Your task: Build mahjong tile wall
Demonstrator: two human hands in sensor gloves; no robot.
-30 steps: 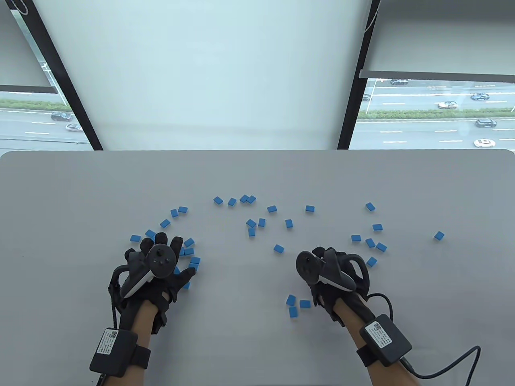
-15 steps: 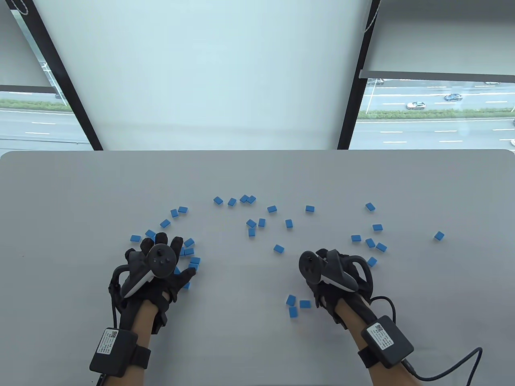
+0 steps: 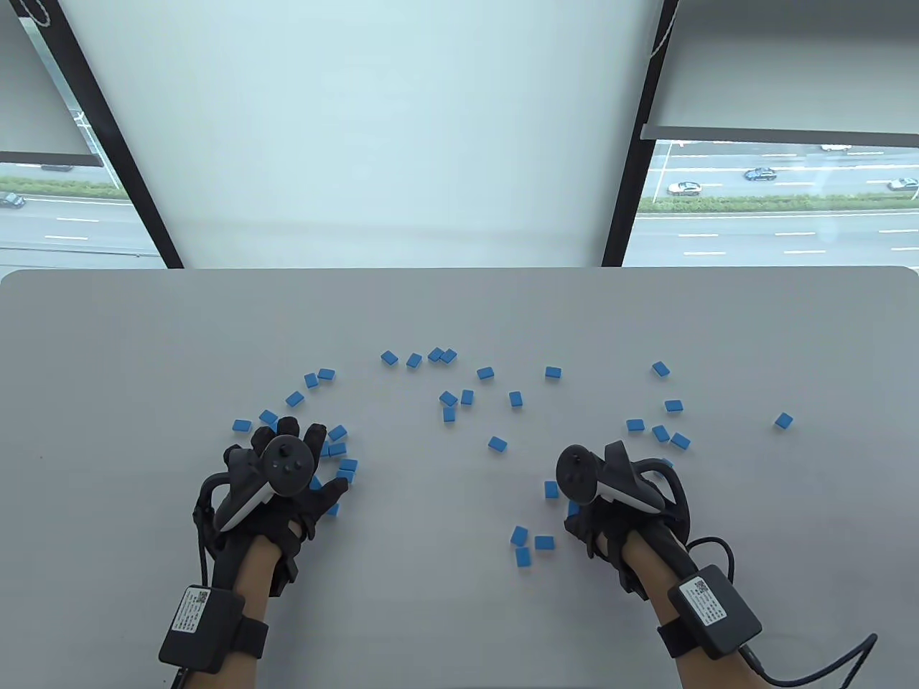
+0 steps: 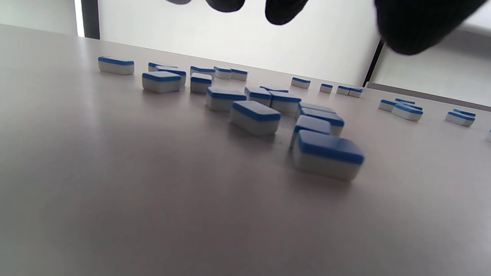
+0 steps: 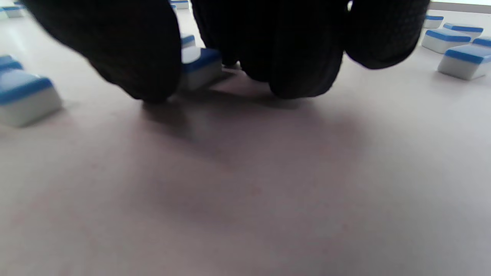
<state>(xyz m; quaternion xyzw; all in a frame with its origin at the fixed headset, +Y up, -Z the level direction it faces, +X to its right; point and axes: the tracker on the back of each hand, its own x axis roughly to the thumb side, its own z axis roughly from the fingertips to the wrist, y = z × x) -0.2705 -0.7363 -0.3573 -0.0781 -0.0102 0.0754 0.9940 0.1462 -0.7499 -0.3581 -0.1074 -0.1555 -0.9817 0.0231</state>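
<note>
Blue-backed white mahjong tiles (image 3: 467, 397) lie scattered singly across the grey table (image 3: 459, 308); none are stacked. My left hand (image 3: 287, 459) hovers palm down, fingers spread, over a cluster of tiles (image 3: 337, 433). In the left wrist view its fingertips (image 4: 284, 9) hang above that cluster (image 4: 326, 151) without touching. My right hand (image 3: 610, 495) is at the lower right, its fingers (image 5: 299, 57) curled down to the table. One tile (image 5: 201, 63) sits pinched between its thumb and fingers. Another tile (image 3: 551, 489) lies just left of the hand.
Three tiles (image 3: 529, 544) lie close together left of my right wrist. More tiles (image 3: 660, 433) sit beyond the right hand, and one lone tile (image 3: 783, 421) lies far right. A cable (image 3: 811, 657) trails from the right wrist pack.
My right hand slid right and toward me, uncovering a tile on its left. The left hand stayed where it was.
</note>
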